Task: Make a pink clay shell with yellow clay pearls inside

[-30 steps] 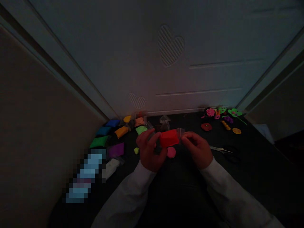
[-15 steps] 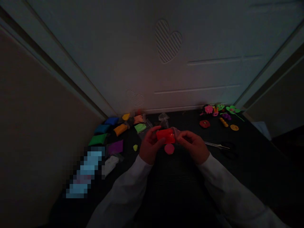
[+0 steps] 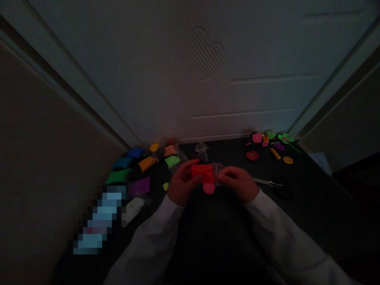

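Observation:
My left hand [image 3: 184, 181] grips a small clear zip bag with red modelling clay [image 3: 203, 173] in it, thumb across the front. At the bag's clear right end, the fingers of my right hand [image 3: 238, 182] pinch the plastic edge. Just below the bag lies a flat pink clay disc [image 3: 209, 189], its top partly covered by the bag. A small yellow-green clay lump [image 3: 166, 186] rests left of my left hand. Scissors [image 3: 268, 182] with dark handles lie to the right of my right hand.
Bags of clay stand at the left, among them green [image 3: 118, 176], purple [image 3: 140, 185], orange [image 3: 147, 163] and white [image 3: 133, 209]. Finished clay pieces, including a red disc [image 3: 252, 156] and a green flower [image 3: 286, 138], sit at the back right. A white heart-patterned panel [image 3: 208, 99] rises behind the dark table.
The bag's clear end now lies flatter and straighter between my hands, where it was crumpled under the right fingers. The whole view has shifted slightly.

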A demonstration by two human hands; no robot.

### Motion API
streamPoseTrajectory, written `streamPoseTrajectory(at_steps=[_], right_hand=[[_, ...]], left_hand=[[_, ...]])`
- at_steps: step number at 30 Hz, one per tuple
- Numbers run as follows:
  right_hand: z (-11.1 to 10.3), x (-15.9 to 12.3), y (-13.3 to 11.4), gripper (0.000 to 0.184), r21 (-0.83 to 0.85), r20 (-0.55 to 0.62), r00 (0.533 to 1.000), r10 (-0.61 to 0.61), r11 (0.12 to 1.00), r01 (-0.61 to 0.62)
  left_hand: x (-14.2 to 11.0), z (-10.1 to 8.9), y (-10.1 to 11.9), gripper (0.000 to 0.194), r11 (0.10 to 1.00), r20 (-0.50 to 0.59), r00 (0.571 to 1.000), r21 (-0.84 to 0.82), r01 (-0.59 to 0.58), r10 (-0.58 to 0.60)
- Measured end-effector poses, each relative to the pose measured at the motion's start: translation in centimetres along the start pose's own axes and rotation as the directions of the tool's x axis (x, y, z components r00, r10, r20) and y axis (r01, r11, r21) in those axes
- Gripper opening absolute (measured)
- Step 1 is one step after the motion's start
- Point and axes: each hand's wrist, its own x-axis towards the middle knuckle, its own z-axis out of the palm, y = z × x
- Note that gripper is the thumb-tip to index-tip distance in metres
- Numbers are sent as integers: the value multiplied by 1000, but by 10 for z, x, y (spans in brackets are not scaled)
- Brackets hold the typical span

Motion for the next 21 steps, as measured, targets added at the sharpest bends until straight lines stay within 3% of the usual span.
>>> streamPoseTrajectory(at_steps=[5,8,11,14,17,21], right_hand=[[3,1,0,21,-95,-44,999,-30,995,26],[6,1,0,22,-122,-91,992,-82,990,71],[9,-1,-4,19,-160,-158,973,-165,977,140],[12,-3,-9,12,-230,-213,944,-252,952,202],[16,-6,-11,4,-312,-178,930,-322,915,257],[21,-9,-11,6,-394,-106,919,-379,865,311]], left_hand=[[2,3,-1,50,987,-43,993,123,-108,114],[2,2,-3,56,946,-134,962,259,-197,237],[-2,2,0,36,865,-182,914,430,-257,362],[-9,5,8,11,799,-70,923,528,-288,379],[-14,11,11,10,777,45,941,553,-302,334],[-15,14,9,12,777,74,950,559,-291,303]])
